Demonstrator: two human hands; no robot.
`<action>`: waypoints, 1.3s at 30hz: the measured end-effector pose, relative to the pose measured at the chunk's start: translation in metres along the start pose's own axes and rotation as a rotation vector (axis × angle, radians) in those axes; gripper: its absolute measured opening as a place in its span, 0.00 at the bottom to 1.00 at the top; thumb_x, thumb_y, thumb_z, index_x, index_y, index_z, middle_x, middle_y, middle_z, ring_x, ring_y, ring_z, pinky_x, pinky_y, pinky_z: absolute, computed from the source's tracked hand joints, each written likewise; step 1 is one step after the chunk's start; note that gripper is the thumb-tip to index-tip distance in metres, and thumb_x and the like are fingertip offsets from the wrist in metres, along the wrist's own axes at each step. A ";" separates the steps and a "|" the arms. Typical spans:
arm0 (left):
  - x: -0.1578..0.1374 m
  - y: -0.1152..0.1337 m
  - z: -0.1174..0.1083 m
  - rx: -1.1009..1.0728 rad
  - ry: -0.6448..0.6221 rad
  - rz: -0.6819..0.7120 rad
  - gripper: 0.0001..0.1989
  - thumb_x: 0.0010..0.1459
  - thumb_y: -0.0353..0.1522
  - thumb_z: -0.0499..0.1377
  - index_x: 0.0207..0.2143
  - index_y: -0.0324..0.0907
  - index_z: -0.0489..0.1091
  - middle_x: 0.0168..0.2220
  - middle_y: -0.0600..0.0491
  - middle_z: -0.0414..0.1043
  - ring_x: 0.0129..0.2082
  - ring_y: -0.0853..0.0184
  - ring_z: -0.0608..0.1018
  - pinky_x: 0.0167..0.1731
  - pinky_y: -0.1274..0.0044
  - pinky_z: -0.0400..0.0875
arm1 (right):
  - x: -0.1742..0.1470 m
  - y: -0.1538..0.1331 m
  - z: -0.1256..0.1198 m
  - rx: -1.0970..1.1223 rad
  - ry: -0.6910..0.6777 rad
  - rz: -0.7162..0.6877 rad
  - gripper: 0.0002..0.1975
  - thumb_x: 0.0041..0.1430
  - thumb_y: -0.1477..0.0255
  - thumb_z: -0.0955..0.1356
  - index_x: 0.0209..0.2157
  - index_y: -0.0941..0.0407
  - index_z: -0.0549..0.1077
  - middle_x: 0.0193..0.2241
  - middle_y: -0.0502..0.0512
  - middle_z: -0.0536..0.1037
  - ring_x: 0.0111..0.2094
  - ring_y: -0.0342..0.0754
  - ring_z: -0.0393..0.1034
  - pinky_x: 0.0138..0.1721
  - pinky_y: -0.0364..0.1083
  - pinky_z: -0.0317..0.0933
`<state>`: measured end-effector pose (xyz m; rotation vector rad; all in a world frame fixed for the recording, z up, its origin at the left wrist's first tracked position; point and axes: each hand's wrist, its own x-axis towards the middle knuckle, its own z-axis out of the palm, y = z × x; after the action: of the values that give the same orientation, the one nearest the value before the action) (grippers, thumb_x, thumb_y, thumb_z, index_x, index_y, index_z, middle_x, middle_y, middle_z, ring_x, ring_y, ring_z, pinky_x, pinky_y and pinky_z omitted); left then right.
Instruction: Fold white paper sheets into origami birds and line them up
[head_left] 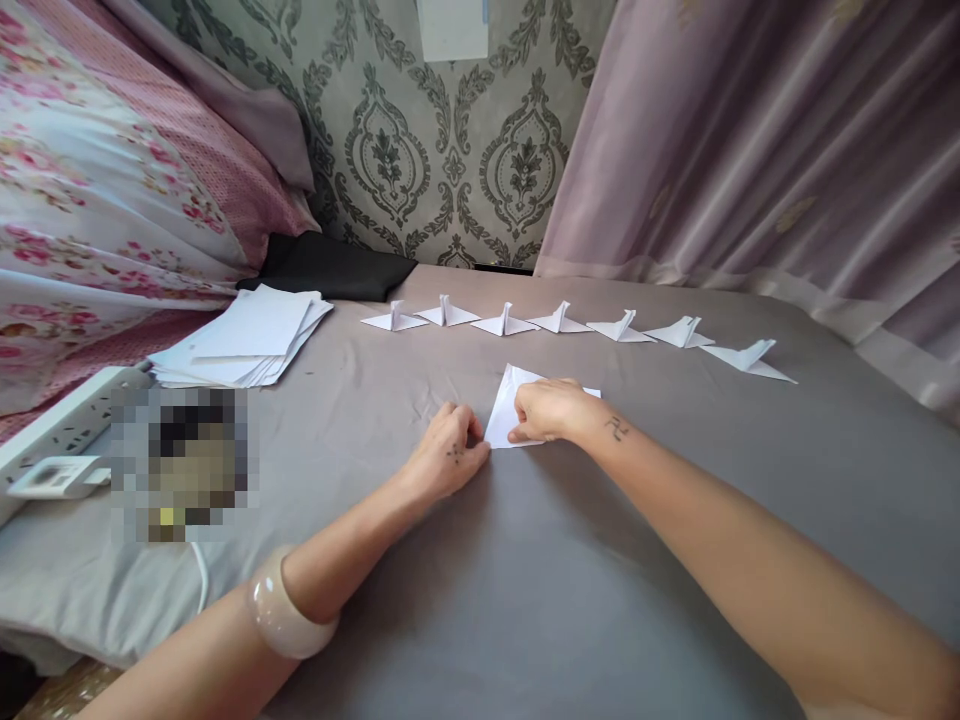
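White plastic power strip [82, 412] at far L, w/ charger [60, 477] just beside it. Next: stack of paper [244, 335], edges uneven, on grey cloth [480, 620]. L hand [448, 452]: bangle [289, 608] on forearm; fingers curled, thumb & fingertip at near-L corner of sheet [505, 415]; pinch vs. press: can't tell. Sheet: lies on cloth, partly under R hand [551, 410]. R hand: fingers curled, resting on top, hiding much of sheet; whether it grips a layer: can't tell. Beyond both hands, apart from sheet: row of 7 folded paper figures [562, 322], R-most set nearer than the rest.

Caution: (a) sheet may slip if L hand slackens, cloth being soft & wrinkled; (b) uneven pressure from R hand may cause a crooked crease; (c) R arm, if swung fwd., could knock the R-end figures.
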<state>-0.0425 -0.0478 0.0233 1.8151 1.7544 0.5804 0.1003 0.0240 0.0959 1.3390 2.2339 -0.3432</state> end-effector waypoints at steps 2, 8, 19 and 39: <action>-0.002 0.004 0.000 0.051 0.021 0.121 0.06 0.51 0.24 0.54 0.33 0.40 0.66 0.35 0.51 0.67 0.36 0.65 0.71 0.36 0.74 0.69 | 0.002 0.000 0.000 0.009 0.006 0.009 0.13 0.50 0.63 0.70 0.35 0.56 0.77 0.32 0.58 0.79 0.41 0.53 0.74 0.42 0.48 0.61; -0.012 0.024 0.018 0.217 -0.027 0.566 0.13 0.57 0.21 0.48 0.39 0.38 0.69 0.42 0.47 0.72 0.43 0.62 0.73 0.43 0.72 0.70 | 0.010 -0.002 0.002 0.053 0.041 0.036 0.09 0.42 0.73 0.73 0.31 0.55 0.77 0.30 0.59 0.80 0.37 0.54 0.75 0.37 0.47 0.63; -0.014 0.016 0.023 0.344 0.011 0.605 0.16 0.63 0.24 0.44 0.47 0.37 0.67 0.41 0.45 0.69 0.40 0.61 0.71 0.42 0.70 0.71 | -0.054 0.043 0.048 0.493 0.956 0.128 0.13 0.63 0.65 0.59 0.34 0.53 0.72 0.32 0.51 0.78 0.33 0.45 0.71 0.35 0.44 0.59; -0.013 0.016 0.022 0.337 -0.074 0.616 0.17 0.67 0.35 0.44 0.53 0.40 0.64 0.43 0.46 0.61 0.41 0.61 0.66 0.46 0.66 0.68 | -0.040 0.021 0.123 0.764 0.830 0.022 0.16 0.60 0.76 0.60 0.46 0.56 0.73 0.42 0.56 0.74 0.43 0.48 0.70 0.46 0.48 0.64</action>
<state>-0.0171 -0.0622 0.0180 2.6036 1.2805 0.4501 0.1697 -0.0521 0.0151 2.2009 2.8888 -0.8074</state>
